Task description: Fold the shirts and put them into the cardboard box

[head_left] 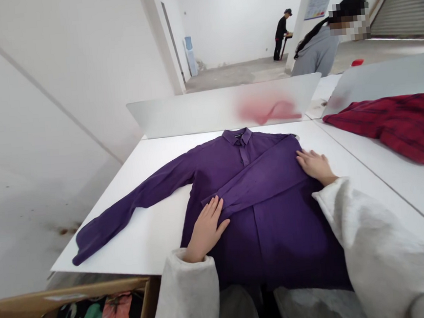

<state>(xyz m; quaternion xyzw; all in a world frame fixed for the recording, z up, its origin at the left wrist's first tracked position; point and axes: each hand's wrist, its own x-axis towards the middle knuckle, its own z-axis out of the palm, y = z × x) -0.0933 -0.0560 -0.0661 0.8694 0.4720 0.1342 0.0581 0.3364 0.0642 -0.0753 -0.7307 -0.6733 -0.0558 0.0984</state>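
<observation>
A purple long-sleeved shirt point(241, 245) lies front up on the white table point(166, 236), its collar at the far side and its lower edge hanging toward me. One sleeve stretches out flat to the left. The other is folded across the chest, its cuff pointing left. My left hand point(207, 227) rests flat on the shirt at that cuff, fingers extended. At the shirt's right edge, my right hand point(316, 165) lies on the folded sleeve near the shoulder, fingers stretched out. Neither hand grips the cloth.
A cardboard box point(148, 301) with floral cloth stands below the table at front left. A frosted divider point(186, 113) runs along the back. On the right lies a red plaid garment point(407, 126). A person in grey point(317, 50) and another in black point(280, 31) are beyond.
</observation>
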